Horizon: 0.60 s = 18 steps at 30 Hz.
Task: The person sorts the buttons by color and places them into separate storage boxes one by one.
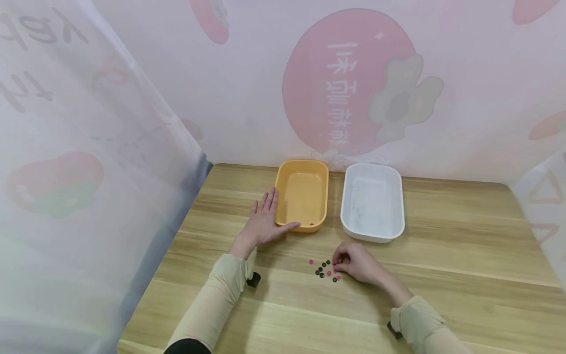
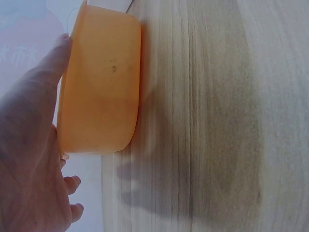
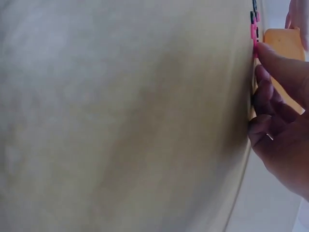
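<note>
My left hand (image 1: 264,222) rests against the left side of the yellow-orange plastic box (image 1: 305,196), fingers straight along its rim and thumb across the near corner. In the left wrist view, the box's side wall (image 2: 101,87) shows beside the hand. One small dark pink button (image 1: 311,224) lies inside the box near its front edge. On the table, several small round black buttons (image 1: 322,275) and pink buttons (image 1: 311,262) lie scattered in a loose group. At the group's right edge, my right hand (image 1: 359,262) pinches a pink button between thumb and curled forefinger, close to the tabletop.
A white plastic box (image 1: 373,201) stands to the right of the yellow-orange one, with a narrow gap between them. Both stand on a wood-grain table (image 1: 460,236). Printed cloth (image 1: 247,98) hangs behind the table and along its left side.
</note>
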Motion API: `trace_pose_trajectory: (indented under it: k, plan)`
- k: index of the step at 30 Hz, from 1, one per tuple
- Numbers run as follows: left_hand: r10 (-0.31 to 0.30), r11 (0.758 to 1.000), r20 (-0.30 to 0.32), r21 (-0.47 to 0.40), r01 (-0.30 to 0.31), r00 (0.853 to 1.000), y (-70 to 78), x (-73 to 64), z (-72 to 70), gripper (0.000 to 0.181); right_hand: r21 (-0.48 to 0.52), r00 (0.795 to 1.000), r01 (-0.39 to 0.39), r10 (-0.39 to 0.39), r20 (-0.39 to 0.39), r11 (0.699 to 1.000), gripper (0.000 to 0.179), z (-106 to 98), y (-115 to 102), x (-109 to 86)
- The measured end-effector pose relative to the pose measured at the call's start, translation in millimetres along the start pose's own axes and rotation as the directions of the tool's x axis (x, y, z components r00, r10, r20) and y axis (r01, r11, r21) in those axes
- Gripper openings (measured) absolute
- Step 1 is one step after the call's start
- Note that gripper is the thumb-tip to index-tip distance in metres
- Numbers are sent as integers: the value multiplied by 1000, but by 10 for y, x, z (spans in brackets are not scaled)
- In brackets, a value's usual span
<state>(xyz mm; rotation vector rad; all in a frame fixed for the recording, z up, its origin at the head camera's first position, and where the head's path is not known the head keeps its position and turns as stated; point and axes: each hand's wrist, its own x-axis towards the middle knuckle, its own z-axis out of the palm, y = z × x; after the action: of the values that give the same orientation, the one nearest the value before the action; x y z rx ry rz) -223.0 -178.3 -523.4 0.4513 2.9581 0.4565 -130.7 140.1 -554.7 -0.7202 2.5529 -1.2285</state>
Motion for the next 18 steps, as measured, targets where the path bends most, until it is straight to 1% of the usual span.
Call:
trace_pose_trajectory:
  k: [3,7,13,18]
  plan:
    - [-1,1000,5,3,1,1000,2,-4,-14,130,1,1000,17,-17,2,1000,12,15,31,3]
    - [-2,1000,11,-4,2,1000,21,1,-16,129,-5,999,40,-40,8,999,11,7,79,-11]
    - [-2,1000,17,-4,2,1000,32,0,-34,130,35,995,87,-88,37,996,8,-36,135,-45]
    - [2,1000,13,0,-2,1000,19,-8,-27,130,34,996,87,-88,31,996,11,-19,159,-57]
